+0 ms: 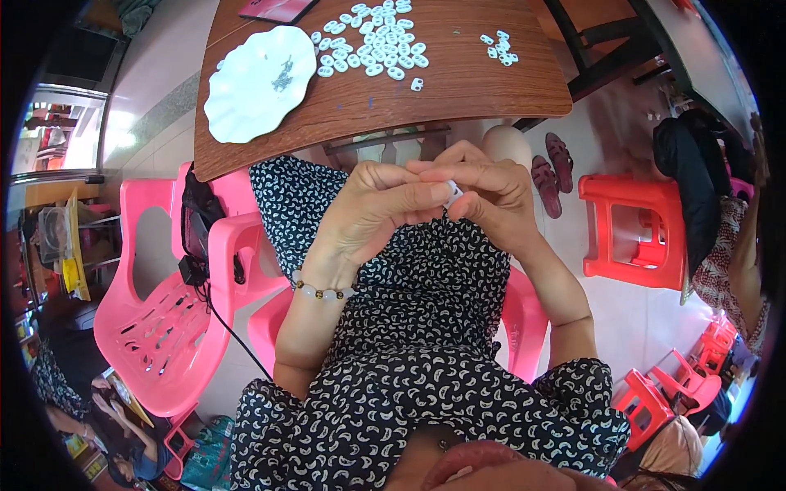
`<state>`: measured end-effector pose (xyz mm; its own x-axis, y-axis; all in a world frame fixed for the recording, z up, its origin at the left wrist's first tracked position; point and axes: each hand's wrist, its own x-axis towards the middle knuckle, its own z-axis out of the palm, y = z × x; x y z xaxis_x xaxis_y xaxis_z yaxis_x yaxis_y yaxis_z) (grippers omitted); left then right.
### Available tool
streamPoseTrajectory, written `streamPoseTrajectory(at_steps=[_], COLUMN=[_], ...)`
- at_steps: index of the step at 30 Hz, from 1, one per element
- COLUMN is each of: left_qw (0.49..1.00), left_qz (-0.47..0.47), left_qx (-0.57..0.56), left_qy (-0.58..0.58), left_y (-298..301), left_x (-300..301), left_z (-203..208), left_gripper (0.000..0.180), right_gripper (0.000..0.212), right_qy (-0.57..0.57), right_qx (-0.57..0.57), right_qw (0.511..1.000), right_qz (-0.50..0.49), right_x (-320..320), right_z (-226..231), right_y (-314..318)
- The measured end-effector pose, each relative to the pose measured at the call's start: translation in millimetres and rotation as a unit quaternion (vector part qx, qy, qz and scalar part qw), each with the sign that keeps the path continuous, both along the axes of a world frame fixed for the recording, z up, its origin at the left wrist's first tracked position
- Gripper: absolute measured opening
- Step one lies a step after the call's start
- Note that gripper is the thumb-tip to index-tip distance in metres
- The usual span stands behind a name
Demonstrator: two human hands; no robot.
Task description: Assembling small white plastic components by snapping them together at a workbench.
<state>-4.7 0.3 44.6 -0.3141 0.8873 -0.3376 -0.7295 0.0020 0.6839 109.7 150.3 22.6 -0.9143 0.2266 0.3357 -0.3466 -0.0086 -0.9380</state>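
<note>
Above my lap, close to the table's near edge, my two hands meet around one small white plastic piece (pixel 453 191). My left hand (pixel 367 204) is closed, its thumb and fingers pinching the piece from the left. From the other side my right hand (pixel 501 195) grips it too, thumb below and fingers bent over. Fingers hide most of the piece. On the table, many white oval pieces with two holes (pixel 383 47) lie in a loose pile. A scalloped white plate (pixel 246 102) left of them carries a little heap of tiny grey metal parts (pixel 283 75).
The brown wooden table (pixel 458 90) also bears a small group of white pieces (pixel 501 51) at right and a pink flat object (pixel 277 8). A pink chair (pixel 151 327) holding a black bag stands left. A red stool (pixel 634 192) and slippers (pixel 550 182) are right. Other people sit nearby.
</note>
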Motion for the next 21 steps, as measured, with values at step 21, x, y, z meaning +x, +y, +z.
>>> streamPoseTrajectory(at_steps=[21], left_qw=[0.999], left_qz=[0.036], left_qx=[-0.018], left_qy=[0.011], left_y=[5.5], left_x=[-1.5], left_z=[-15.6], left_gripper=[0.021], right_gripper=[0.045], right_qy=[-0.035], right_qx=[-0.021], right_qw=[0.999], right_qz=[-0.012], right_x=[-12.4], right_z=[-21.4], right_y=[2.7])
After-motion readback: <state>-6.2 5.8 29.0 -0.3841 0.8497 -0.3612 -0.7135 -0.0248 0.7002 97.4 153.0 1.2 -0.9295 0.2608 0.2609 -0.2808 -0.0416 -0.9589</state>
